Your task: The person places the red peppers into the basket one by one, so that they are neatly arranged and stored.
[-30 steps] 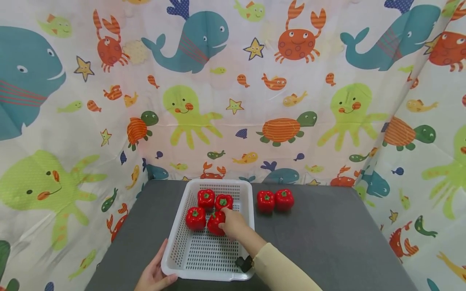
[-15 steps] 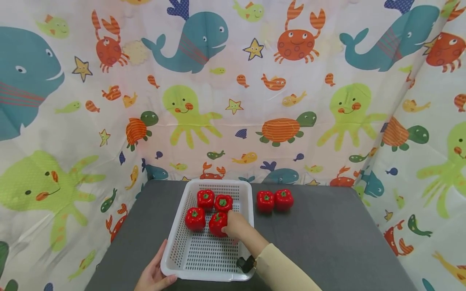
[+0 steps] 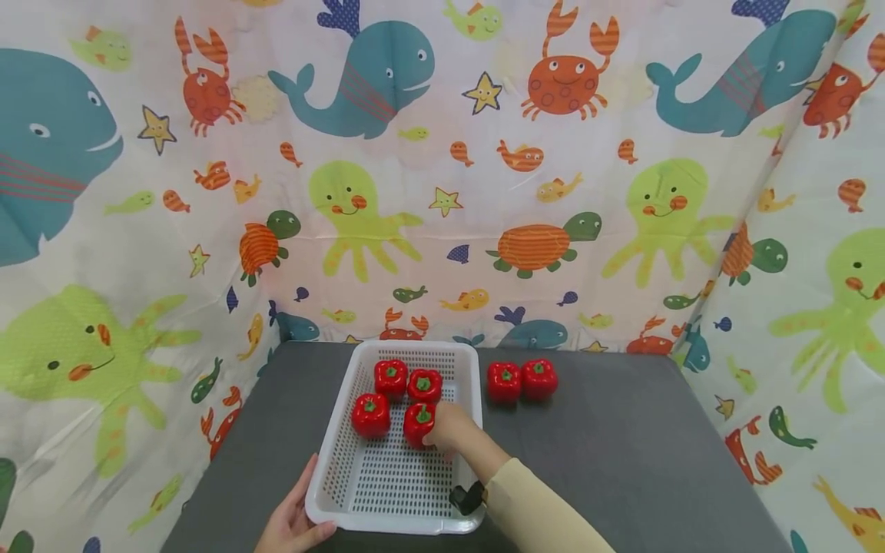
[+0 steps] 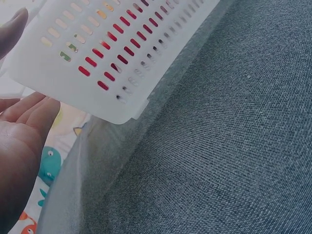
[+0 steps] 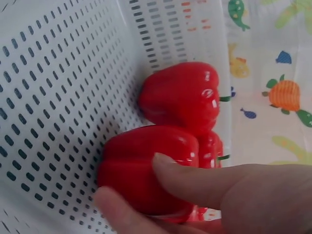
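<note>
A white perforated plastic basket [image 3: 387, 503] sits on the dark tabletop. My left hand [image 3: 293, 516] holds its near left corner, thumb by the front rim and fingers along the left side; the left wrist view has the basket corner between thumb and fingers [image 4: 36, 111]. Inside the basket, my right hand [image 3: 452, 430] grips a red bell pepper [image 5: 141, 151] with thumb and fingers around its sides. The pepper stands with its green stem up and partly hidden by the hand. Three more red bell peppers stand behind and left of it: one left [image 3: 370, 417], two farther back [image 3: 390, 379].
Two more red bell peppers [image 3: 504, 384] stand side by side on the dark table [image 3: 622, 461], just right of the basket. A patterned sea-animal curtain [image 3: 442, 253] hangs behind and on both sides. A black wrist strap [image 3: 466, 499] is on the right wrist, over the basket's near right corner.
My right hand has shifted the gripped pepper slightly to the right, and its stem has turned more upright. The left hand and the basket have stayed put.
</note>
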Demonstrator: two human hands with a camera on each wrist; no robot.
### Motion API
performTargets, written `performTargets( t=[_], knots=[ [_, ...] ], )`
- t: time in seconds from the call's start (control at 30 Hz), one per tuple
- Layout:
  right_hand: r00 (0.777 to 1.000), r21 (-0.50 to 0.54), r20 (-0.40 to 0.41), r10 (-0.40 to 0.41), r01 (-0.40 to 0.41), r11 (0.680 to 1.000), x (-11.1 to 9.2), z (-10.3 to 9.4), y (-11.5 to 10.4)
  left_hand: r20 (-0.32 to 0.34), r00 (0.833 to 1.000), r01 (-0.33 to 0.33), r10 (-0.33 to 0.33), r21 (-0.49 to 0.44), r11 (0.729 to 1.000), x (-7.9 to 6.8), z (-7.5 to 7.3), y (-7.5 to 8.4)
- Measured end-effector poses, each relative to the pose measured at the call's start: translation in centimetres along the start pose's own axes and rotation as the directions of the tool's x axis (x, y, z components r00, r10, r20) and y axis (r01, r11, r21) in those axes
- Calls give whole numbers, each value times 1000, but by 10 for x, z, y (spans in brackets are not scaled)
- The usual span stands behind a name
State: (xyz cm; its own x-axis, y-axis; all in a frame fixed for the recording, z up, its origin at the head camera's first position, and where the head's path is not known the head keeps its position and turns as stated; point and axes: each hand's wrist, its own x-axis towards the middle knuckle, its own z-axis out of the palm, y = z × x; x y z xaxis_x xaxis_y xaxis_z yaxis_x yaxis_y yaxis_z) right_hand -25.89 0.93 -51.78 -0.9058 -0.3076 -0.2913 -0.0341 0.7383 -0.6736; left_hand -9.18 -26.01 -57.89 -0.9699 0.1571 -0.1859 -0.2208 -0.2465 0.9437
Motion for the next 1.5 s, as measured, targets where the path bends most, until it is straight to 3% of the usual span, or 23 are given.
performTargets(
  t=[0.17, 0.37, 0.7, 1.1, 1.5],
  knots=[
    [999, 70, -11, 46, -46, 997, 8, 1, 2, -4, 1000, -14, 14, 48, 999, 3, 2, 1],
    [998, 168, 0, 67, -66, 984, 13, 3, 5, -1, 1000, -24, 24, 34, 999, 4, 1, 0],
    [998, 193, 33, 46, -52, 980, 7, -12, 5, -4, 1000, -20, 21, 22, 1000, 3, 2, 3],
    [997, 335, 5, -76, 70, 940, -25, -59, 4, -37, 999, 7, -6, 13, 1000, 0, 1, -1],
    [963, 302, -134, -233, 264, 916, -45, -102, 14, -17, 1000, 2, -2, 8, 1000, -1, 1, -2]
  ],
)
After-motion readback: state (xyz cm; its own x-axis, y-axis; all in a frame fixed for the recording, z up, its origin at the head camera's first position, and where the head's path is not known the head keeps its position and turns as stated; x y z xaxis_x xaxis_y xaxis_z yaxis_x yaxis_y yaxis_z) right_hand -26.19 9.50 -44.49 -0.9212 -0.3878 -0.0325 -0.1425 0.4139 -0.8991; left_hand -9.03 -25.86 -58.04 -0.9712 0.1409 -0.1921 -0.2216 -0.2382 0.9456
